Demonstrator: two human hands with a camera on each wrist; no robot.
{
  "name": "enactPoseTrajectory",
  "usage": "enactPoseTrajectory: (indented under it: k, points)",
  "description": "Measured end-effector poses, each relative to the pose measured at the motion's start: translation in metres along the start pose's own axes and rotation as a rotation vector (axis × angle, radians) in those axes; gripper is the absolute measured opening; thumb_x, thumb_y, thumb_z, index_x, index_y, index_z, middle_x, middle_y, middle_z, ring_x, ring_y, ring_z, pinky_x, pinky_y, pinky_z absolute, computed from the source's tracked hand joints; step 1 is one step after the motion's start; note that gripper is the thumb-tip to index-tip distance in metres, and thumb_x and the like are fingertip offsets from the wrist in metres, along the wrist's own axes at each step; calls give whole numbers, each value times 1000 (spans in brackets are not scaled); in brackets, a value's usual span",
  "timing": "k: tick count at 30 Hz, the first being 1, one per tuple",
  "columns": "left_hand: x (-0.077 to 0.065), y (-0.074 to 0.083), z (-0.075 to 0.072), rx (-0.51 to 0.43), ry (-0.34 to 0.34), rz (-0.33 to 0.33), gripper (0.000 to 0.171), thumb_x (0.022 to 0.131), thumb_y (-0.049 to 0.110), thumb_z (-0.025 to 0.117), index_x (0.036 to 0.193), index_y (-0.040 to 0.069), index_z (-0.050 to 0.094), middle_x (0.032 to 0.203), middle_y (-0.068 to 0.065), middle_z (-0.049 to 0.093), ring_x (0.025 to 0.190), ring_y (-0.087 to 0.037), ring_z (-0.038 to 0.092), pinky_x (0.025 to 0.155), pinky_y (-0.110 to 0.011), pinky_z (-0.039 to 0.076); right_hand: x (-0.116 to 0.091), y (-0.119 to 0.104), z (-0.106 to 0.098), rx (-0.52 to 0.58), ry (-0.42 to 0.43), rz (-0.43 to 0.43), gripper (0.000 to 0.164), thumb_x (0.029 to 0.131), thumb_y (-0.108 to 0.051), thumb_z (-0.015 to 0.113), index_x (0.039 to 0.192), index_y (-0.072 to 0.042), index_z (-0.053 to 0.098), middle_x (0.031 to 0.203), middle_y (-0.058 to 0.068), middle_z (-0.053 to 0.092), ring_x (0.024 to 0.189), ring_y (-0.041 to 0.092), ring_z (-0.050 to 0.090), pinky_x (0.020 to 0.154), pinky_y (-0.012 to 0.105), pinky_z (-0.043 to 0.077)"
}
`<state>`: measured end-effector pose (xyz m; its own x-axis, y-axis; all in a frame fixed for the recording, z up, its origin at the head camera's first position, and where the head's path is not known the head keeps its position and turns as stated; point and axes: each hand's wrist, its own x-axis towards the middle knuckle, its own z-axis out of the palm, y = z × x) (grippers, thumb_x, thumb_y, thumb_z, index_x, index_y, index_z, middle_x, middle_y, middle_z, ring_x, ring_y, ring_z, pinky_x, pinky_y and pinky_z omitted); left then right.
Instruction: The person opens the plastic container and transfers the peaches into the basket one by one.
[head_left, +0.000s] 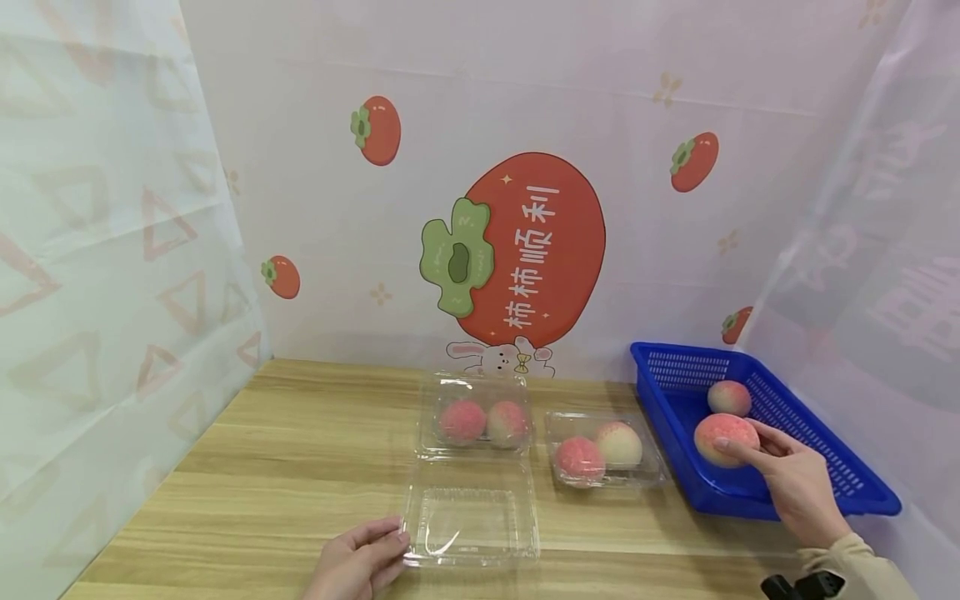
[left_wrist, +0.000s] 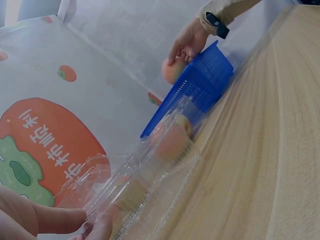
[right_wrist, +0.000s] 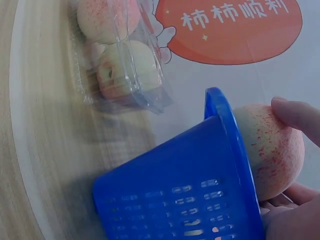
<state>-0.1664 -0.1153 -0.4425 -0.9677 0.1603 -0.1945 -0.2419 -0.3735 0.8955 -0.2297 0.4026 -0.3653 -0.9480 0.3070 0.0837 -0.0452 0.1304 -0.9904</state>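
My left hand pinches the near left edge of an unfolded clear plastic clamshell box between thumb and fingers. Two pink peaches show at its far half; I cannot tell whether they lie in it or behind it. Over the blue basket, my right hand holds a pink and cream peach. In the right wrist view that peach is beside the basket's rim, with the thumb on top and fingers beneath. Another peach sits inside the basket.
A second clear box with two peaches stands between the unfolded box and the basket. The wooden table ends at a printed cloth backdrop, with cloth walls on both sides.
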Motion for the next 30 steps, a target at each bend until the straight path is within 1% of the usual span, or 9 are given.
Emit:
enactPoseTrajectory:
  k: [8, 11, 15, 17, 19, 22, 25, 28, 30]
  points:
    - [0, 1, 1, 6, 6, -3, 54, 79, 5, 67, 119, -18, 40, 103, -20, 53, 95, -27, 56, 86, -39, 45, 7, 1, -8, -270, -95, 17, 73, 79, -31, 68, 136, -3, 33, 97, -23, 55, 89, -11, 46, 68, 12, 45]
    - [-1, 1, 1, 16, 9, -5, 54, 79, 6, 67, 119, -18, 40, 103, -19, 53, 95, -27, 56, 86, -39, 45, 9, -2, -10, -371, -150, 77, 78, 78, -39, 67, 137, -1, 31, 113, -10, 54, 104, 3, 45, 75, 21, 47]
    - [-2, 1, 1, 32, 8, -2, 55, 79, 7, 67, 119, -18, 40, 104, -20, 53, 96, -27, 56, 86, -38, 45, 11, -5, -10, -489, -206, 114, 81, 77, -45, 65, 136, 1, 33, 131, 15, 42, 117, 30, 35, 83, 39, 44]
    - [-2, 1, 1, 36, 8, -1, 55, 79, 7, 67, 120, -18, 40, 105, -20, 53, 96, -27, 56, 85, -38, 46, 11, -6, -9, -498, -230, 111, 80, 78, -44, 66, 134, 2, 34, 132, 19, 41, 118, 33, 33, 86, 46, 41]
    - [-3, 1, 1, 36, 8, -1, 55, 79, 7, 67, 120, -18, 40, 105, -19, 54, 96, -26, 56, 85, -38, 46, 11, -6, -9, -480, -241, 108, 78, 77, -43, 66, 133, 2, 36, 128, 16, 46, 117, 30, 36, 88, 51, 37]
    - [-2, 0, 0, 36, 9, -1, 55, 79, 7, 67, 120, -17, 40, 104, -19, 54, 95, -26, 56, 85, -38, 45, 8, -7, -8, -450, -190, 93, 76, 75, -45, 67, 131, -1, 41, 116, 2, 57, 109, 14, 43, 91, 51, 35]
    - [-2, 0, 0, 34, 7, -1, 55, 79, 7, 68, 120, -18, 40, 103, -18, 54, 95, -26, 57, 86, -38, 45, 0, -9, -4, -426, -50, 57, 69, 74, -50, 66, 126, -7, 50, 100, -13, 61, 94, -2, 44, 89, 47, 37]
    - [-1, -1, -1, 35, -3, 0, 55, 79, 7, 67, 120, -18, 39, 102, -18, 55, 95, -26, 57, 86, -38, 45, -13, -15, 4, -418, 91, -9, 62, 74, -50, 65, 120, -10, 56, 91, -17, 61, 86, -4, 44, 80, 30, 42]
    - [-1, -1, -1, 27, -14, 2, 56, 79, 6, 67, 120, -19, 38, 102, -19, 54, 95, -27, 57, 86, -38, 45, -23, -21, 13, -384, 128, -43, 56, 75, -47, 66, 117, -10, 58, 90, -17, 62, 85, -3, 48, 71, 20, 41]
